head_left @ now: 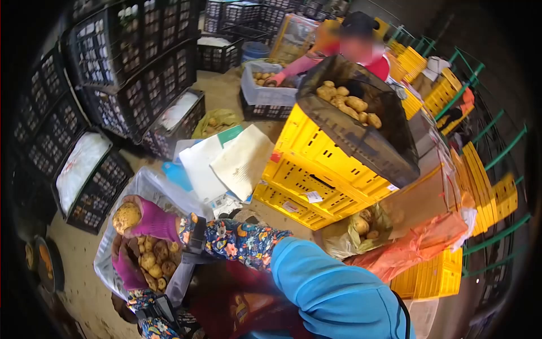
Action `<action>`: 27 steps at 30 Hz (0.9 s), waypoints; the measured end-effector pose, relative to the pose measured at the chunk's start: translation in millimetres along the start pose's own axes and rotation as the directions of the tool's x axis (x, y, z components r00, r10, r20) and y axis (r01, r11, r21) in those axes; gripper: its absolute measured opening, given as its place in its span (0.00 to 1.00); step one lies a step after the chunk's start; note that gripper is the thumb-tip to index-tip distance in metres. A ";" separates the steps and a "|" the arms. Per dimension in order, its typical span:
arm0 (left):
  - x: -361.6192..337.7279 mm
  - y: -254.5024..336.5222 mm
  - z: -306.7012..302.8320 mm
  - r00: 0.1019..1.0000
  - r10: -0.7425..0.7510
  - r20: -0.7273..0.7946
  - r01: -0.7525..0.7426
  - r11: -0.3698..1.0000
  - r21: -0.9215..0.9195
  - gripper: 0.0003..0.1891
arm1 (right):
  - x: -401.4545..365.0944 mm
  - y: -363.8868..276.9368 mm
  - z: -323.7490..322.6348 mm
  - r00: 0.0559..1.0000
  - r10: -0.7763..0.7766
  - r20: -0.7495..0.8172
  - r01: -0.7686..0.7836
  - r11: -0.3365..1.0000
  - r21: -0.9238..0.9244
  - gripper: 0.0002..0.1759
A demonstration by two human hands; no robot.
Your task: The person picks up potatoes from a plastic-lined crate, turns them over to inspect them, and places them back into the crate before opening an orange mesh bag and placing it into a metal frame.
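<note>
My right hand point(151, 221), in a magenta glove with a floral sleeve, holds a large yellow potato point(126, 217) above a crate lined with clear plastic point(107, 248). Several small potatoes point(153, 261) lie in that liner. My left hand point(127, 268), also in a magenta glove, rests curled at the left edge of the pile. I cannot tell whether it grips anything.
A tilted yellow crate point(316, 164) with a dark liner holds potatoes point(347, 104). Behind it another person's pink-sleeved hand point(276, 79) reaches into a grey-lined crate point(265, 96). Black crates point(130, 73) are stacked on the left, yellow crates point(435, 277) and an orange sack point(418, 248) on the right.
</note>
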State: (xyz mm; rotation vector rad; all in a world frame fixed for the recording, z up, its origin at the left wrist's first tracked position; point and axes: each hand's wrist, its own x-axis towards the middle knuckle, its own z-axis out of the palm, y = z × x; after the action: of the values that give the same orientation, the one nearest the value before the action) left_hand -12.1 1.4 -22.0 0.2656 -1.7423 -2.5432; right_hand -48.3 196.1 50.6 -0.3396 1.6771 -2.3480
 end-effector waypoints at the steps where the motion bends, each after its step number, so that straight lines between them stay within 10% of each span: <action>1: 3.8 -6.0 -15.0 0.997 -0.078 0.021 0.078 0.997 0.007 0.19 | -11.7 -36.9 -8.8 0.998 -0.005 -0.063 0.011 0.995 0.096 0.48; 5: -4.5 -3.4 -2.2 0.992 -0.120 -0.035 0.123 0.985 0.124 0.24 | -89.1 -162.6 -85.2 0.951 -0.220 -0.218 0.283 0.904 0.320 0.41; 11: 0.6 -4.4 -19.9 0.969 -0.228 0.092 0.210 0.963 0.170 0.41 | -179.4 -284.4 -244.2 0.546 -0.610 -0.575 0.838 0.392 0.380 0.18; 12: -16.2 12.8 2.4 0.972 -0.233 0.038 0.229 0.969 0.087 0.42 | -191.7 -293.0 -272.2 0.706 -0.443 -0.552 0.705 0.377 0.600 0.28; 15: -21.3 23.9 2.0 0.956 -0.254 -0.148 0.254 0.967 -0.016 0.29 | -164.1 -262.0 -266.3 0.632 -0.417 -0.653 0.716 0.636 0.287 0.29; 18: -19.7 33.2 -20.5 0.959 -0.200 -0.200 0.170 0.973 -0.158 0.24 | -106.0 -195.2 -226.1 0.951 -0.231 -0.206 0.278 0.931 0.237 0.31; 20: -27.3 55.1 -15.7 0.953 -0.136 -0.271 0.100 0.985 -0.143 0.26 | -61.9 -141.7 -171.9 0.994 0.108 -0.026 -0.106 0.993 0.057 0.31; 23: -24.9 49.2 -38.5 0.971 -0.019 -0.240 -0.027 0.982 -0.189 0.28 | -3.4 -61.6 -85.3 0.849 0.462 0.257 -0.258 0.786 -0.562 0.30; 27: -25.3 62.9 -34.9 0.953 -0.028 -0.301 -0.052 0.966 -0.255 0.28 | 70.0 119.2 -42.6 0.552 0.703 0.448 0.216 0.399 -0.891 0.33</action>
State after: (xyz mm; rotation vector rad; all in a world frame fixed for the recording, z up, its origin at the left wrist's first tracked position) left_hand 15.1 -50.3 27.1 0.5917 -1.2839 -2.5206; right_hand -121.5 174.1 -72.2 -1.0043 1.9937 -0.5031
